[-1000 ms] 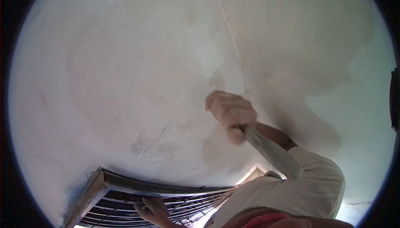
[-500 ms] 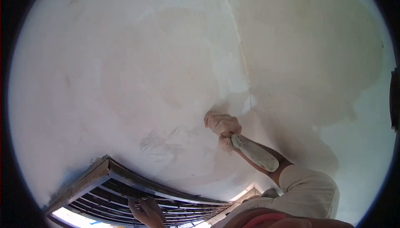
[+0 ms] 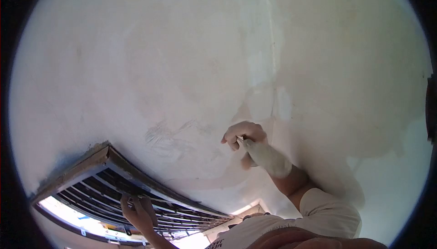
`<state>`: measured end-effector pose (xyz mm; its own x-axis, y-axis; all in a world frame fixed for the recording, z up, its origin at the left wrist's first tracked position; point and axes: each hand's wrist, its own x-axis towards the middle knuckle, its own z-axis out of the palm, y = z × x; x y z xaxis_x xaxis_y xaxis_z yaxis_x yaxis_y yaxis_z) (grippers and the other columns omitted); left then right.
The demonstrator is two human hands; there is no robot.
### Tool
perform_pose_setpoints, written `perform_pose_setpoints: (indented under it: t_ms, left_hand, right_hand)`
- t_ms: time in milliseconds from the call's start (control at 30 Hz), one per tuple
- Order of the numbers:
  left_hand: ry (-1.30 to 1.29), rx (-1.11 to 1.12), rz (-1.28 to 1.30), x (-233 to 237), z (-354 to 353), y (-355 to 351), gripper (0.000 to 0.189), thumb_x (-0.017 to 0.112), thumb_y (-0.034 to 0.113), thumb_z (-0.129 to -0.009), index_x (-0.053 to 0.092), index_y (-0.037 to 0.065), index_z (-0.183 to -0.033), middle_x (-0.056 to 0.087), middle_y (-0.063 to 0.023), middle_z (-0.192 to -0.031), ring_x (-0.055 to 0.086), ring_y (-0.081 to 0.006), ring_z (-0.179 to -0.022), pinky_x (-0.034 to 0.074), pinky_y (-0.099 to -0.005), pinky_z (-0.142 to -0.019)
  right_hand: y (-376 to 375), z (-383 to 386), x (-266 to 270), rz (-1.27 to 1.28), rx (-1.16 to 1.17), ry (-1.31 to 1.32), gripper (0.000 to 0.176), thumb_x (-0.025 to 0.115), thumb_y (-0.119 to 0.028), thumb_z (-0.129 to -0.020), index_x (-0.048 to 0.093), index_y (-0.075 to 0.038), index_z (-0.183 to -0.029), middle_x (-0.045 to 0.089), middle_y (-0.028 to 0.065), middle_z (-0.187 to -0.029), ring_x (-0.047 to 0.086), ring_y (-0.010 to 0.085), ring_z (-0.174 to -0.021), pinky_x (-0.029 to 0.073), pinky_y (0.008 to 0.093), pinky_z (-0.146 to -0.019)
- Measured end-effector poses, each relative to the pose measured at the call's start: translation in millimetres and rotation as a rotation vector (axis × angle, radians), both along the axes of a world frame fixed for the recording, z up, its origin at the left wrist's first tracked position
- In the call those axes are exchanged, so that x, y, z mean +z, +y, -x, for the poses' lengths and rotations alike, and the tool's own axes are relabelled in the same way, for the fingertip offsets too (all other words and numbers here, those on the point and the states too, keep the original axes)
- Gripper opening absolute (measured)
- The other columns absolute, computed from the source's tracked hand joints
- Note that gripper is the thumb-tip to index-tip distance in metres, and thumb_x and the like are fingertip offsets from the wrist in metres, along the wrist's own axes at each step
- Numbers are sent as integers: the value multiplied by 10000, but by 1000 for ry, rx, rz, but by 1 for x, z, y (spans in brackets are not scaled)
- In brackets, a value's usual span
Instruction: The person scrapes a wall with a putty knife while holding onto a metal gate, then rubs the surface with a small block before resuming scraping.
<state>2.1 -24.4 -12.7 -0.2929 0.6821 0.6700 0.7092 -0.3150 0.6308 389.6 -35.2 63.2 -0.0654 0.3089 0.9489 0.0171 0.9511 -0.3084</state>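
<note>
My right hand (image 3: 246, 137) is raised against the pale plastered wall (image 3: 191, 58), fingers curled around a hand tool. The tool's thick, plaster-smeared handle (image 3: 271, 159) points back along my forearm and is slightly blurred; its working end is hidden. At the lower left, my left hand (image 3: 139, 212) has its fingers hooked on the dark metal window grille (image 3: 104, 187), though their exact hold is partly hidden. Smudged scratch marks (image 3: 166, 133) show on the wall left of my right hand.
A brown window frame (image 3: 75, 171) surrounds the grille and projects at the lower left, with bright light behind it. A thin seam (image 3: 272, 35) runs down the wall. Darker damp-looking patches (image 3: 346, 67) spread over the right side. A dark object (image 3: 430, 108) stands at the right edge.
The view has shifted, so the window now appears farther left and higher. My right hand and the tool handle have turned, and its fingers are spread more. My left hand remains at the grille.
</note>
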Motion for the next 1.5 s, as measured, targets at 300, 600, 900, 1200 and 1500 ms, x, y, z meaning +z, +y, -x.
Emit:
perform_pose_setpoints:
  t_ms: [300, 600, 900, 1200, 1500]
  left_hand:
    - [-32, -39, 22, 5, -1, -2, 260, 555, 104, -863, 565, -44, -1077, 597, -172, -981, 556, -307, -909, 420, -406, -801]
    - [-138, 55, -5, -13, -10, 9, 335, 540, 150, -905, 530, -64, -1162, 539, -230, -1182, 499, -358, -1120, 369, -428, -944]
    - [-204, 19, -87, -41, -2, 23, 395, 547, 188, -921, 497, -71, -1215, 467, -249, -1287, 426, -377, -1221, 324, -449, -1002]
    - [-239, 63, -184, -43, -13, 40, 392, 514, 232, -940, 475, -74, -1183, 534, -183, -1090, 513, -265, -1026, 419, -374, -860]
    - [-543, -184, -248, -76, 6, 59, 387, 540, 165, -933, 457, -95, -1207, 420, -231, -1251, 429, -315, -1184, 355, -405, -975]
  right_hand:
    - [-28, -3, 35, -166, -88, -19, 130, 637, 29, -803, 572, -34, -896, 614, 94, -780, 554, 183, -619, 510, 423, -734]
    - [-38, 11, 34, -323, -14, 140, 374, 615, -422, -861, 451, -114, -726, 337, -20, -505, 352, 136, -443, 364, 322, -520]
    - [-2, 15, 38, -267, -114, -11, 493, 595, -488, -860, 411, -89, -638, 377, -10, -489, 373, 143, -420, 384, 323, -480]
    - [10, 23, 40, -419, -135, 81, 446, 585, -406, -888, 386, -103, -629, 349, -18, -499, 369, 134, -426, 377, 319, -482]
    - [25, 12, 22, -369, -48, 209, 408, 512, -364, -927, 345, -137, -633, 311, -28, -507, 337, 118, -451, 372, 312, -535]
